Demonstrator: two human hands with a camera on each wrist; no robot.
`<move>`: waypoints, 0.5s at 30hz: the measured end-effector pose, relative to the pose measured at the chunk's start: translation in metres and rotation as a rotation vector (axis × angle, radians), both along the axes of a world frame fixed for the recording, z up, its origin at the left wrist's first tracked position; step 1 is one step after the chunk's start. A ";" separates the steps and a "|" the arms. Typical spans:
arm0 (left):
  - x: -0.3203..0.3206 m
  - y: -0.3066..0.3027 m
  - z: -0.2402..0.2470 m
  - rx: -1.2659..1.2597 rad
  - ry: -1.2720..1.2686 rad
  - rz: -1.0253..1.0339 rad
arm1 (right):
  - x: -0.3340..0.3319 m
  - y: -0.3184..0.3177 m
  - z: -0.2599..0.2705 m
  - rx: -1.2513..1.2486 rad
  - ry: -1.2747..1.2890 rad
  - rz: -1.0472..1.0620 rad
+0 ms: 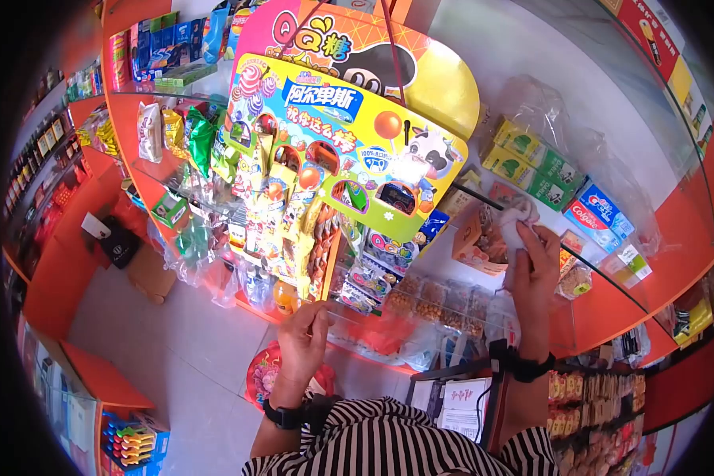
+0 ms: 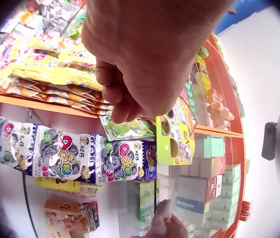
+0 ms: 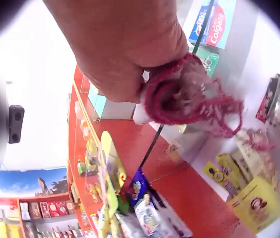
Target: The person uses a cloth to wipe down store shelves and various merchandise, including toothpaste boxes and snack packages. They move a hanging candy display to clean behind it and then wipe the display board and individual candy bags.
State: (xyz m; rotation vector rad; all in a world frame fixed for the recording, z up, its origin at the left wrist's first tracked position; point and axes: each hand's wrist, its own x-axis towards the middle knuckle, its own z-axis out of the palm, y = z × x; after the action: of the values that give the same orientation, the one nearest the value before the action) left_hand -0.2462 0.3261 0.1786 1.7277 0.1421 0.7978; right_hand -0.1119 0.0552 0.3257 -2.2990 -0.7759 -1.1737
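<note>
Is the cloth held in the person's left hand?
No, the head view shows the cloth in the right hand, while the left hand is apart from it.

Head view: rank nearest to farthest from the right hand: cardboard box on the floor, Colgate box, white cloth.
From the right hand:
1. White cloth: held in its fingers.
2. Colgate box: just past the hand, to its right.
3. Cardboard box: far left, on the floor.
</note>
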 end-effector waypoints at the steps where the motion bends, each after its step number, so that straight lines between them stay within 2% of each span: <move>1: 0.000 0.001 0.002 -0.003 0.004 -0.009 | -0.008 -0.002 -0.003 0.142 0.138 0.127; 2: 0.000 0.002 0.005 -0.025 0.013 -0.012 | -0.016 -0.004 -0.006 0.287 0.273 0.250; 3: 0.000 0.003 0.007 -0.046 0.022 -0.017 | -0.026 -0.001 -0.013 0.287 0.276 0.233; 5: 0.001 0.002 0.009 -0.058 0.069 -0.059 | -0.048 0.018 -0.031 0.883 0.946 0.498; 7: 0.000 -0.003 0.017 -0.141 0.047 -0.178 | -0.065 0.040 -0.041 0.794 1.105 0.623; 8: 0.001 -0.004 0.014 -0.100 -0.003 -0.223 | -0.073 0.051 -0.045 0.797 1.117 0.611; 10: -0.008 -0.009 0.024 -0.219 0.022 -0.373 | -0.085 0.074 -0.048 0.936 1.336 0.815; 13: -0.026 -0.011 0.037 -0.274 -0.013 -0.478 | -0.098 0.093 -0.047 0.915 1.521 0.867; 14: -0.033 -0.012 0.039 -0.267 -0.025 -0.545 | -0.103 0.100 -0.046 0.839 1.470 0.870; 15: -0.041 -0.015 0.038 -0.268 -0.027 -0.519 | -0.107 0.102 -0.050 0.822 1.486 0.887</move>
State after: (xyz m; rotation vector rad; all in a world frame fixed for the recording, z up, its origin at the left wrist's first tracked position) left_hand -0.2871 0.3113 0.2163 1.4083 -0.2054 0.3957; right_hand -0.2184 0.1572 0.2755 -1.2283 -0.4078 0.5860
